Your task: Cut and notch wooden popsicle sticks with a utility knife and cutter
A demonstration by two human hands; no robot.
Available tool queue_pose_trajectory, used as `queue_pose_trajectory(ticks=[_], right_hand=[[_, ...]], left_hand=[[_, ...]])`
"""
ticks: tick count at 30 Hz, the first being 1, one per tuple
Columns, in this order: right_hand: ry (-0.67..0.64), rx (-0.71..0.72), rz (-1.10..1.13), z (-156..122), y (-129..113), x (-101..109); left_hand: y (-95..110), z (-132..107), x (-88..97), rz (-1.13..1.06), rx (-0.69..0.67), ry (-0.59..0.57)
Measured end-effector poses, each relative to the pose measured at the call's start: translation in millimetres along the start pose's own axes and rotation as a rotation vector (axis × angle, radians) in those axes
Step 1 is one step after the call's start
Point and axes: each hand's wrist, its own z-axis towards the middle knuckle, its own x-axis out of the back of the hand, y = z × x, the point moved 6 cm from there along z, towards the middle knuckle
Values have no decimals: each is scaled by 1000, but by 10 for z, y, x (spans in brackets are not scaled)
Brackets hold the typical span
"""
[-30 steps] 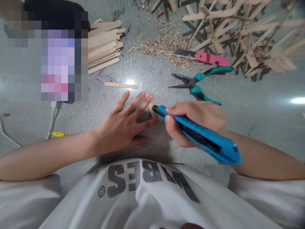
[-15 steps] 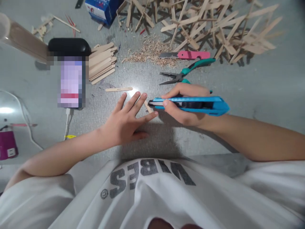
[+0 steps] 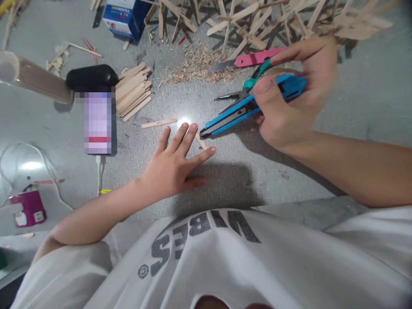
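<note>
My left hand (image 3: 174, 165) lies flat with its fingers spread, holding nothing. Between its fingertips shows part of a wooden craft stick (image 3: 202, 143); the rest of that stick is covered by the fingers. My right hand (image 3: 289, 113) grips a blue utility knife (image 3: 228, 116), thumb on top. The knife slants down to the left, its tip at or just over the stick. Behind it lie needle-nose pliers (image 3: 252, 81) with green handles, partly hidden by my right hand and the knife. Another craft stick (image 3: 159, 123) lies beyond my left fingertips.
A pink folding knife (image 3: 255, 59) lies beside wood shavings (image 3: 196, 68). Crossed sticks (image 3: 257, 25) crowd the back. At left are a stack of craft sticks (image 3: 135, 92), a phone (image 3: 98, 124) on a cable, a black case (image 3: 92, 77), a cylinder (image 3: 38, 77) and a blue box (image 3: 124, 19).
My right hand has risen and moved away to the back right, tilting the utility knife from nearly level to a slant. My left hand stays almost in place. The whole view has shifted slightly.
</note>
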Motion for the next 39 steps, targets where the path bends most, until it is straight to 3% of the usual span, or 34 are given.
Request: queue_pose_trajectory(ticks=[3, 6, 11, 15, 19, 24, 29, 32, 39], right_hand=[[63, 117, -78, 66, -84, 136], [-99, 146, -231, 108, -31, 140], [-390, 420, -550, 85, 117, 23], [-621, 528, -568, 58, 170, -120], [-699, 606, -563, 7, 101, -201], [-815, 585, -668, -50, -17, -184], [-1083, 487, -815, -118, -105, -159], [-1088, 428, -775, -98, -111, -140], [-1088, 437, -799, -85, -79, -121]], left_hand=[[-10, -2, -11, -21, 3, 2], [-18, -6, -26, -39, 10, 2], [-20, -10, -46, -43, 4, 13], [-27, -11, -53, -40, 3, 24], [-25, -11, -58, -35, -4, 27], [-23, -15, -71, -16, -8, 39], [-26, -25, -97, 23, -7, 21], [-19, -30, -95, 40, -20, 30], [-6, -44, -111, 64, -40, 53]])
